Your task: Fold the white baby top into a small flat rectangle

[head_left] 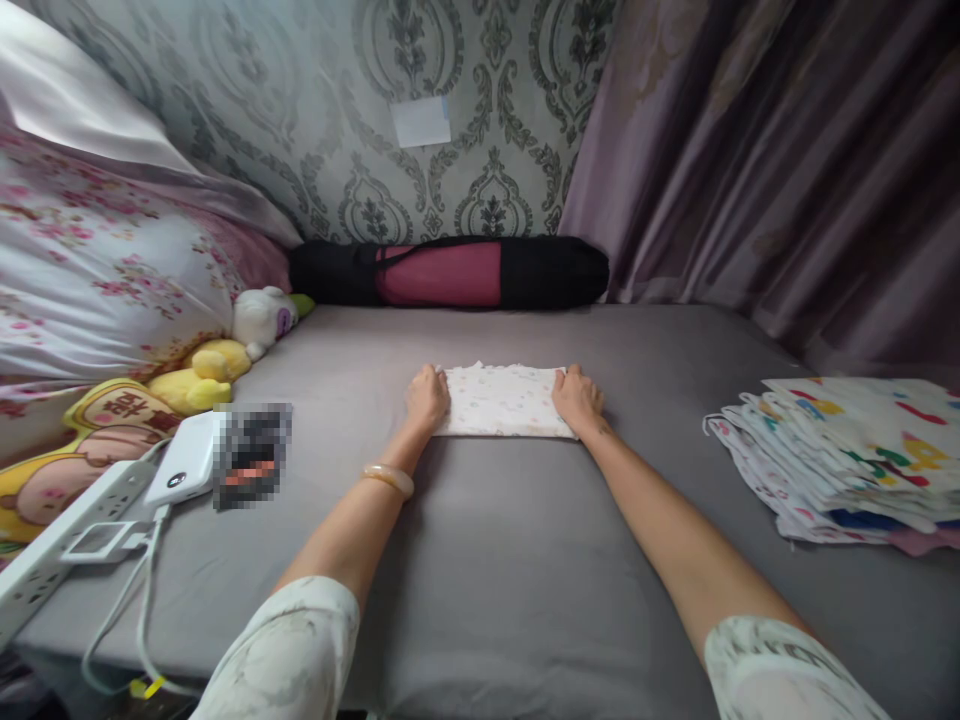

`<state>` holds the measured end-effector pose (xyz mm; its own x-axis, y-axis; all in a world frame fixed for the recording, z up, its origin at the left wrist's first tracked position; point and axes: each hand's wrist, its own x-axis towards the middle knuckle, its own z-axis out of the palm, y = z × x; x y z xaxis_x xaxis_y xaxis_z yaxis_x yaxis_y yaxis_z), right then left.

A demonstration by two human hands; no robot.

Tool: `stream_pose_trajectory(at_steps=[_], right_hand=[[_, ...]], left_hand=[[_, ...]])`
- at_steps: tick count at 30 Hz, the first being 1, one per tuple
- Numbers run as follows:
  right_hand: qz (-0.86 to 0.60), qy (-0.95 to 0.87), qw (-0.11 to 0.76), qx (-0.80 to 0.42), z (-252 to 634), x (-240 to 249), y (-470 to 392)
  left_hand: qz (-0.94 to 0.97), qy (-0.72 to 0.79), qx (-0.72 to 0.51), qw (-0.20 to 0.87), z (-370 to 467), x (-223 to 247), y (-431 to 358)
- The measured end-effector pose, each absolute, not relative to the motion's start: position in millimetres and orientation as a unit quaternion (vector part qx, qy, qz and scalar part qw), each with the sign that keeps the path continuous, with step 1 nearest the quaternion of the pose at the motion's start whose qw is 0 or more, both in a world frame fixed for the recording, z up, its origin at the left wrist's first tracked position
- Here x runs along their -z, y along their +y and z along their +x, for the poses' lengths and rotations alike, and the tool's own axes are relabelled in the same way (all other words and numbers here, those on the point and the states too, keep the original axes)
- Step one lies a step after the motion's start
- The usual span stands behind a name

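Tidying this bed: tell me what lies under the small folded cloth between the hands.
The folded cloth lies flat on the grey sheet, left hand and right hand gripping its ends. Anything beneath it is covered.

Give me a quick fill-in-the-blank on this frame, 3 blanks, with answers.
1. Both hands press on a folded ____ cloth lying on the grey bed sheet.
2. The left hand has a bangle on its ____.
3. The stack of colourful printed cloths lies to the person's ____.

Missing words: white; wrist; right
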<state>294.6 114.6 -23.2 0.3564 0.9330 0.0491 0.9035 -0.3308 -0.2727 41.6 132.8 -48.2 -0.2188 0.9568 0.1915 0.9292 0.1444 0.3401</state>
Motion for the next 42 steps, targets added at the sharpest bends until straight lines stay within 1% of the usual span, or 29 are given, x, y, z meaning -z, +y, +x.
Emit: stream_pose_trajectory(at_steps=[14, 20, 30, 32, 35, 37, 40, 42], right_hand=[[-0.81, -0.558, 0.16, -0.083, 301, 25, 118], [-0.816, -0.546, 0.171, -0.085, 299, 26, 118], [-0.818, -0.545, 0.171, -0.073, 297, 27, 120], [-0.817, -0.545, 0.166, -0.092, 301, 25, 123], [-0.806, -0.551, 0.148, -0.155, 311, 19, 126], [-0.803, -0.552, 0.141, -0.175, 317, 13, 125], [-0.803, -0.564, 0.166, -0.103, 311, 4, 119], [-0.761, -0.62, 0.186, -0.045, 295, 1, 113]], left_hand=[[0.611, 0.766, -0.19, 0.052, 39, 45, 135], [0.604, 0.768, -0.206, 0.057, 40, 45, 137], [0.588, 0.782, -0.198, 0.054, 43, 47, 140], [0.581, 0.784, -0.205, 0.075, 41, 44, 140], [0.575, 0.778, -0.226, 0.115, 34, 38, 138], [0.575, 0.775, -0.245, 0.099, 32, 32, 134], [0.606, 0.752, -0.258, 0.029, 42, 25, 125], [0.658, 0.711, -0.248, 0.015, 58, 22, 118]])
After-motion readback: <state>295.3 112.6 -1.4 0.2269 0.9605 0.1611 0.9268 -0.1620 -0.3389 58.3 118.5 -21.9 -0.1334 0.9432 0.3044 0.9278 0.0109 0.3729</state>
